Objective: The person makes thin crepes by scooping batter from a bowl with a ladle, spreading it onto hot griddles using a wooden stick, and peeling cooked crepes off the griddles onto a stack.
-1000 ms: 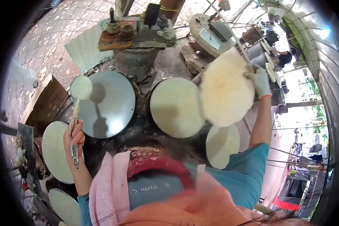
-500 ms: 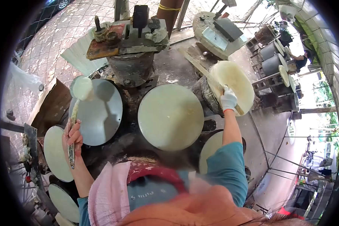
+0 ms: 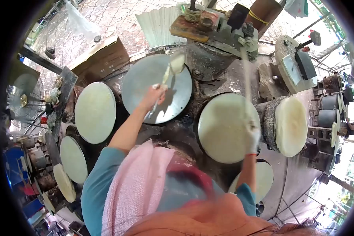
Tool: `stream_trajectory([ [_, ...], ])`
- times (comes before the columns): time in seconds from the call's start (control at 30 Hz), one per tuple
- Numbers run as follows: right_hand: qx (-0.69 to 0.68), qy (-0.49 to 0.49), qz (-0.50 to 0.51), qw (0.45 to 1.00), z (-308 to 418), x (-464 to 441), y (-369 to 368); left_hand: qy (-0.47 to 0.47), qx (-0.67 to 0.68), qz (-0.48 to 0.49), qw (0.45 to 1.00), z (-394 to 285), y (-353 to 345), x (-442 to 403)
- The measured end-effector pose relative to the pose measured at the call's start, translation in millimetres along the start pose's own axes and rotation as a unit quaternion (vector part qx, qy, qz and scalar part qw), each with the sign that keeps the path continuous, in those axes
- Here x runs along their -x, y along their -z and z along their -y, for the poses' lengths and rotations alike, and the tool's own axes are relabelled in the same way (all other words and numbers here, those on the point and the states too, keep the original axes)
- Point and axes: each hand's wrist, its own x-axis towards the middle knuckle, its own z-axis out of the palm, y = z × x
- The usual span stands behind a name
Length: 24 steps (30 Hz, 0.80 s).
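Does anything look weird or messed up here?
Nothing looks clearly broken or spilled. Two things look mismatched: the grey round plate is bare, while the round plate beside it has a pale covering. And the right hand wears a whitish glove, but the left hand is bare.

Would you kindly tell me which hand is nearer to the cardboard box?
The left: the left hand is over the bare round plate beside the cardboard box; the right hand is farther off, over a coated plate farther right.

The person wears teal sleeves (image 3: 100, 173), white glove (image 3: 253, 138), pink towel (image 3: 133, 190).
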Motion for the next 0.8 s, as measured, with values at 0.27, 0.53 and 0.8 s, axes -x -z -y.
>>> stream_trajectory([
  [0.27,0.264,-0.022,0.102,0.959,118,127,-215,-0.176,-0.468,-0.123,0.858,40,82,-8],
  [0.53,-0.262,-0.291,0.223,0.893,157,138,-277,-0.331,-0.290,-0.270,0.856,-12,184,32],
  [0.8,-0.248,-0.362,0.218,0.872,184,143,-287,-0.224,-0.140,-0.144,0.954,52,228,75],
])
